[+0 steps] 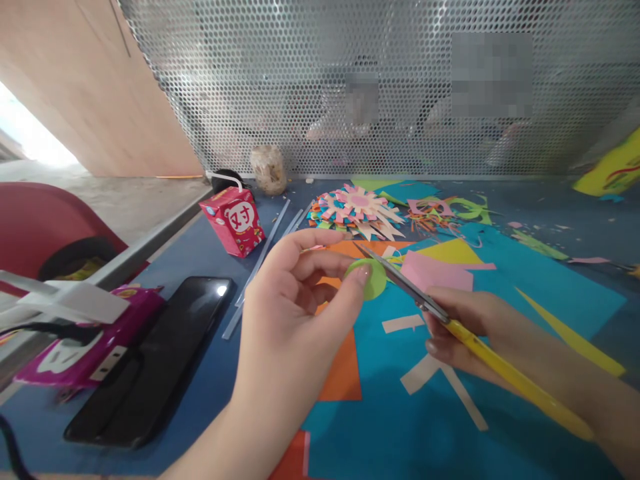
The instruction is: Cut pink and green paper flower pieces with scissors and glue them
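Observation:
My left hand (295, 313) pinches a small light-green paper disc (375, 279) between thumb and fingers. In my right hand (480, 327) are yellow-handled scissors (423, 300), pointing up and to the left. Their silver blades lie along the disc's right edge; whether they touch the paper I cannot tell. Under both hands spread a blue paper sheet (360, 433) and an orange sheet (345, 373). A pink paper piece (440, 273) shows just behind the scissors. Pale paper strips (420, 373) lie on the blue sheet below them.
Layered fringed paper flowers (357, 203) and paper scraps (465, 210) lie toward the back, before a perforated metal panel (300, 87). Left of my hand are a red drink carton (233, 221) with a straw, clear plastic strips (265, 260) and a black phone (155, 360).

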